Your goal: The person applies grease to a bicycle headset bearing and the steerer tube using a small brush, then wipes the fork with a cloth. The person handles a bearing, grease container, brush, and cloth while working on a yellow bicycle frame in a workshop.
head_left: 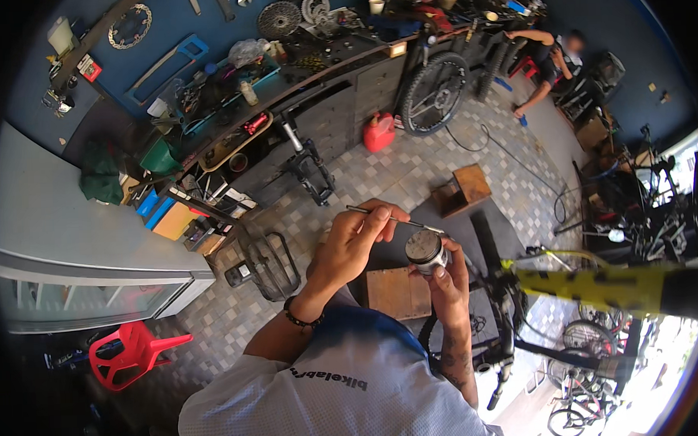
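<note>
My left hand (357, 237) pinches a thin dark rod-like tool (411, 222) between thumb and fingers. The tool slants down to the right, and its far end lies just above a small round jar (425, 250). My right hand (450, 287) is wrapped round that jar, thumb in front and fingers behind. The jar has a dark rim and a pale label. Whether its grey, smudged top is a lid or the contents, I cannot tell. Directly below my hands, a wooden box (398, 293) rests on a dark mat (381, 255).
A yellow bicycle frame (597, 286) juts in from the right, close to my right forearm. Ahead stand a second wooden block (462, 189), a suspension fork (309, 169), a red fuel can (378, 132) and a cluttered workbench (321, 77). Another person (551, 61) crouches at the far right.
</note>
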Motion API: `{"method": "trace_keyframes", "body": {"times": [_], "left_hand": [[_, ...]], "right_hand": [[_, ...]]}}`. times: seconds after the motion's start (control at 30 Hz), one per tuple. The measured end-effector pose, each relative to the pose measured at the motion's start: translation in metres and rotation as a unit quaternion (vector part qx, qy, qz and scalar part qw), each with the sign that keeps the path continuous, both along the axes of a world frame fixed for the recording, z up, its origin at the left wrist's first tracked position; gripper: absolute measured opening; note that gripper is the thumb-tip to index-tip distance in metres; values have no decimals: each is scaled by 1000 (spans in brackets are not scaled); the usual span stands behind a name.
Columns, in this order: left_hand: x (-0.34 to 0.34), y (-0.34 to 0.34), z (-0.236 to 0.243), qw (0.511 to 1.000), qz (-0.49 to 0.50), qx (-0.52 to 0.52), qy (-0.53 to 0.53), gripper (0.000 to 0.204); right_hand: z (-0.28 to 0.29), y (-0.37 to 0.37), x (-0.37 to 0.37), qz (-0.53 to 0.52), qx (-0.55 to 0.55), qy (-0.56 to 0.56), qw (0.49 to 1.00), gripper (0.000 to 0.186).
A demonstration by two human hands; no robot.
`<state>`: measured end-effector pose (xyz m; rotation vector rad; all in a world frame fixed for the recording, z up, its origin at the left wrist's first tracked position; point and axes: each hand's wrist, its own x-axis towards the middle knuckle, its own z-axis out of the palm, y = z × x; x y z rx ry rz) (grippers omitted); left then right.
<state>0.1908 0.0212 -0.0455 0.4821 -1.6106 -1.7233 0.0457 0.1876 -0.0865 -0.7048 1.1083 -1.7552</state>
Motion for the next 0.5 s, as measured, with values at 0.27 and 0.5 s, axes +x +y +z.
{"method": "trace_keyframes", "body": {"times": [0.27,0.5], "left_hand": [[26,-207,-39,995,-29,70,-58,33],[-1,-322,-57,983,-18,-126,-130,58]], "right_hand": [[-36,-207,4,2,78,-35,996,67],[-56,-353,4,58,117,-10,991,73]]}}
